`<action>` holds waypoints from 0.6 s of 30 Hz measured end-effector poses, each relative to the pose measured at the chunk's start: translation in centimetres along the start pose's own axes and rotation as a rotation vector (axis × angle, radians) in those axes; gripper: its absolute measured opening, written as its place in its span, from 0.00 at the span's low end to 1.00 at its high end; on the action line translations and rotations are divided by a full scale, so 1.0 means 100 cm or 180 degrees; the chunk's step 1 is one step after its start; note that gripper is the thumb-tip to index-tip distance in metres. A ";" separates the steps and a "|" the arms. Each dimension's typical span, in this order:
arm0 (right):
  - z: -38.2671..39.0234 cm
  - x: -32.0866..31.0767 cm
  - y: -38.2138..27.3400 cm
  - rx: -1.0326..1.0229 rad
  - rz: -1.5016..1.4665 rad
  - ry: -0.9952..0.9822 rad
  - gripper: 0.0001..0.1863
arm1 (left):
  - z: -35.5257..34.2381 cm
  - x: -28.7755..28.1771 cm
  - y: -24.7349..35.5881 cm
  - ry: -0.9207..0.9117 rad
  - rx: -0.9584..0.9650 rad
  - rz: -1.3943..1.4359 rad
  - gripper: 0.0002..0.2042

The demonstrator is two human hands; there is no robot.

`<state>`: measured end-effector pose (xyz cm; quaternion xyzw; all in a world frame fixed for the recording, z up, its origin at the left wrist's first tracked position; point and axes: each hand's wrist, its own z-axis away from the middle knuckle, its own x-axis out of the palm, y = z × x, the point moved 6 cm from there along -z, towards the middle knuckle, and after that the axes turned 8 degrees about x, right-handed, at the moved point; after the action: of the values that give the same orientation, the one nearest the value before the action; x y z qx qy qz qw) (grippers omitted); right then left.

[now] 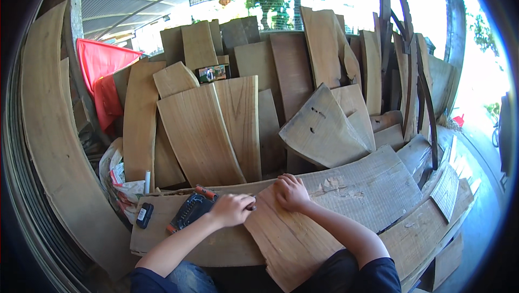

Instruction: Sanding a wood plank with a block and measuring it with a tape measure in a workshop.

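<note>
Across my lap slants a light-brown wooden board (294, 233), its far end lying over another plank. My right hand (292, 191) rests on that far end, fingers a little bent and apart. Beside it, my left hand (233, 209) is closed around a small dark object (251, 206) at the board's left edge; the fingers hide most of it, so its kind does not show. Just left of this hand lies a black-and-orange case (193, 209), partly behind my forearm. Farther left, a small black box-shaped item (144, 215) with a pale label sits on the plank (216, 252).
Several upright boards (203, 130) lean in rows ahead. A lit phone (212, 73) is propped among them. A rough grey plank (367, 185) extends to the right. At left are a tall curved board (59, 147), a red cloth (105, 82) and a plastic bag (121, 179).
</note>
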<state>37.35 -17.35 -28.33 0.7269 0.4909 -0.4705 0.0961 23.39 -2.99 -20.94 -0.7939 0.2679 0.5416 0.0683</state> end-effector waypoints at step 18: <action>-0.004 0.006 0.006 0.0320 0.0081 -0.0566 0.36 | -0.010 -0.006 -0.010 0.0611 -0.0243 0.0297 0.09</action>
<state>38.12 -17.07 -28.78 0.6923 0.4469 -0.5560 0.1086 24.58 -2.34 -20.17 -0.8308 0.2890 0.4755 -0.0132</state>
